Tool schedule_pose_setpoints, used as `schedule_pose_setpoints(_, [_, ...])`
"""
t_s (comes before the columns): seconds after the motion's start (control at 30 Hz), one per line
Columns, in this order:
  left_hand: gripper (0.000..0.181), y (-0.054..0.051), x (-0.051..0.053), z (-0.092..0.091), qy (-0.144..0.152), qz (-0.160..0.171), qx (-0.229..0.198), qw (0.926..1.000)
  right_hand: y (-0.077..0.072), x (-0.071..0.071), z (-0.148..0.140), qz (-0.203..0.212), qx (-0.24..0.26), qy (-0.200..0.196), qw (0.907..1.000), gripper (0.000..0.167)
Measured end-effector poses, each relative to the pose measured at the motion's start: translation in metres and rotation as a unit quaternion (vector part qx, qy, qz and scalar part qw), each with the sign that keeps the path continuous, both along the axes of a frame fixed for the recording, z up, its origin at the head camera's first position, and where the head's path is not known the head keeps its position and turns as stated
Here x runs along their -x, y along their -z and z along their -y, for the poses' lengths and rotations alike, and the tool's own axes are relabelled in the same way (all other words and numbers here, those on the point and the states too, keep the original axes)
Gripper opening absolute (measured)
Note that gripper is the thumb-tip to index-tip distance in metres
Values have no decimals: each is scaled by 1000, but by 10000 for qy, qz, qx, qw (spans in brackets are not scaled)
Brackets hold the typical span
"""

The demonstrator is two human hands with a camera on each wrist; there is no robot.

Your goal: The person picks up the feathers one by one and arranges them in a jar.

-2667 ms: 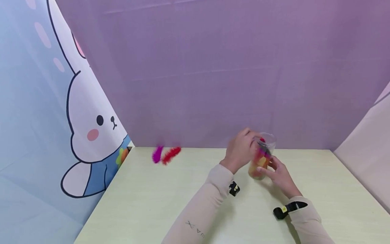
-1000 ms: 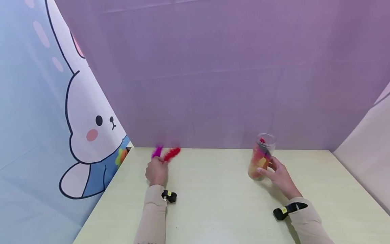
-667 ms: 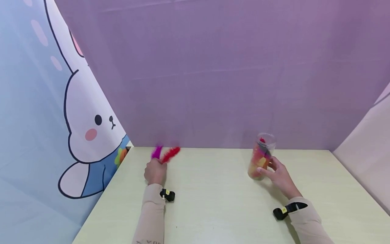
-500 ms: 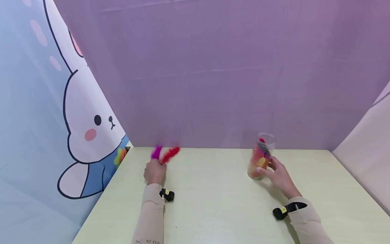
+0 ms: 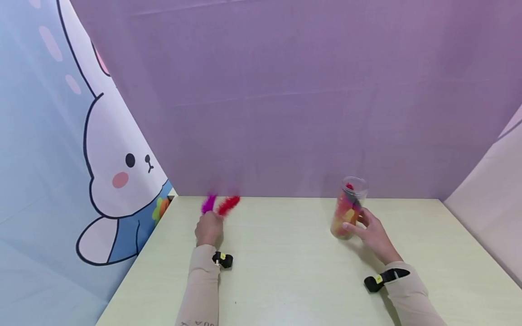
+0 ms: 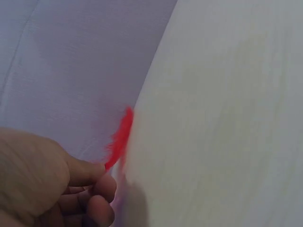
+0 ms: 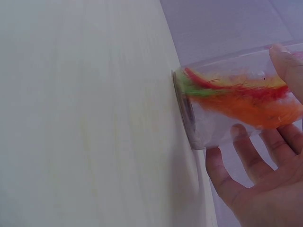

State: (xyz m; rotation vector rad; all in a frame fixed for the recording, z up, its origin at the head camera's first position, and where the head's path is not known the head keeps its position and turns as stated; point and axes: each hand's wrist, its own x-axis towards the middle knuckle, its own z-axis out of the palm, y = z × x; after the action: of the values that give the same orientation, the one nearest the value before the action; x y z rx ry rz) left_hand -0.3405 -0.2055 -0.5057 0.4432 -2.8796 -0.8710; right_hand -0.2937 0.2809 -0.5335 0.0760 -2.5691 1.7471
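At the table's far left, my left hand (image 5: 209, 228) pinches the lower end of a red feather (image 5: 229, 205) between thumb and finger. In the left wrist view the fluffy red feather (image 6: 122, 137) sticks out past the fingertips. Just left of it lies a purple feather (image 5: 209, 203), its lower end hidden by the hand. To the right, my right hand (image 5: 373, 235) holds a clear jar (image 5: 354, 186) upright on the table, thumb on one side and fingers on the other. Seen from the right wrist, orange, red, yellow and green feathers (image 7: 265, 111) fill the jar.
A pale table (image 5: 281, 271) spreads between the arms. Behind its far edge hangs a purple cloth (image 5: 277, 113). On the left is a blue sheet with a rabbit print (image 5: 118, 158), and on the right a white sheet (image 5: 485, 194).
My left hand has gone from the jar's mouth to the feathers at the left and taken hold of the red one. The right hand has stayed on the jar.
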Motion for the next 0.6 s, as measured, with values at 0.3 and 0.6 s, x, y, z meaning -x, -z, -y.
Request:
schedule_pose_setpoints(0.3, [19,-7,-1,-2,780,-721,-335,9938,0,-1,0,-4,1,-2,10000,92])
schedule_pose_setpoints(0.6, [22,-19,3,-14,1240,-1557,-850,9763,-2,-2,1,-57,-82,-22,9999,91])
